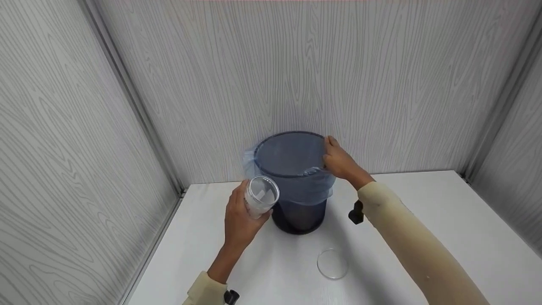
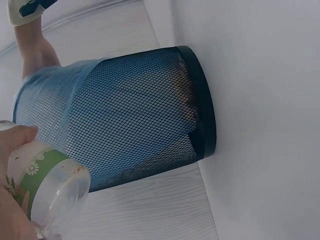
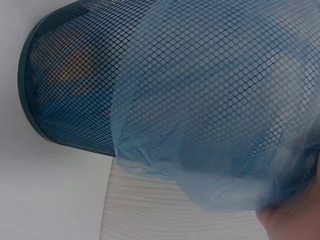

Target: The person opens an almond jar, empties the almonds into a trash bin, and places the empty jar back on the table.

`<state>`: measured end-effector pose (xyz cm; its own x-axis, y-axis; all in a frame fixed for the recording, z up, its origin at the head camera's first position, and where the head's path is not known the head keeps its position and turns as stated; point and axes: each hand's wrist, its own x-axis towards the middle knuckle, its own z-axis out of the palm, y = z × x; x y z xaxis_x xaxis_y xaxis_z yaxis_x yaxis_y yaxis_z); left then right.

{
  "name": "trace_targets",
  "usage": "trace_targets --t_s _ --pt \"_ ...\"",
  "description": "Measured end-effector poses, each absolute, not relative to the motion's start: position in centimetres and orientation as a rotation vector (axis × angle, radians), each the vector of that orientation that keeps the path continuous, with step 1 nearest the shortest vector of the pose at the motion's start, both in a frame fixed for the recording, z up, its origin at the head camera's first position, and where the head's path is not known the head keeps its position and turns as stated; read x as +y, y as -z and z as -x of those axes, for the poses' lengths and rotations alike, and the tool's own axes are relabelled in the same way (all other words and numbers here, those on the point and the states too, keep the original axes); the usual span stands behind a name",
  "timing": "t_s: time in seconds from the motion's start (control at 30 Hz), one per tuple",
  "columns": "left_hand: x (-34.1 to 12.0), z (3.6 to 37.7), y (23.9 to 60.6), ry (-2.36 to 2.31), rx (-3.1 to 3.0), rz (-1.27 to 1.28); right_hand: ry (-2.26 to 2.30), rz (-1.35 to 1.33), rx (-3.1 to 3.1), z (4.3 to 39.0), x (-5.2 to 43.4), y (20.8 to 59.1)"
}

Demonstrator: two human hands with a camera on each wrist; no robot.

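A plain white desk (image 1: pixel 423 220) stands in a booth of pale grey wood-grain wall panels (image 1: pixel 63 127), joined at the corners by metal strips. On the desk near the back wall a dark mesh wastebasket (image 1: pixel 298 216) stands tipped toward the person, lined with a translucent blue plastic bag (image 1: pixel 309 190) folded over its rim. The right hand (image 1: pixel 341 163) grips the rim and bag at the right side. The left hand (image 1: pixel 239 216) grips a clear plastic jar with a green flowered label (image 1: pixel 260 197), held open-mouthed just beside the basket's left side. A clear round lid (image 1: pixel 332 263) lies flat on the desk in front of the basket
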<state>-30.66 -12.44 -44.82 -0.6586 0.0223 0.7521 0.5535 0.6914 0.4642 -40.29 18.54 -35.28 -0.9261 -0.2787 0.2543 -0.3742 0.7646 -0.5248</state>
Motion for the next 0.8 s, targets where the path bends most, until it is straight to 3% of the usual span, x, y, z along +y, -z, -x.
trace_targets --t_s 0.8 --pt "-11.9 29.2 48.8 1.150 -2.234 0.500 -0.879 -0.523 -2.797 40.3 18.5 35.3"
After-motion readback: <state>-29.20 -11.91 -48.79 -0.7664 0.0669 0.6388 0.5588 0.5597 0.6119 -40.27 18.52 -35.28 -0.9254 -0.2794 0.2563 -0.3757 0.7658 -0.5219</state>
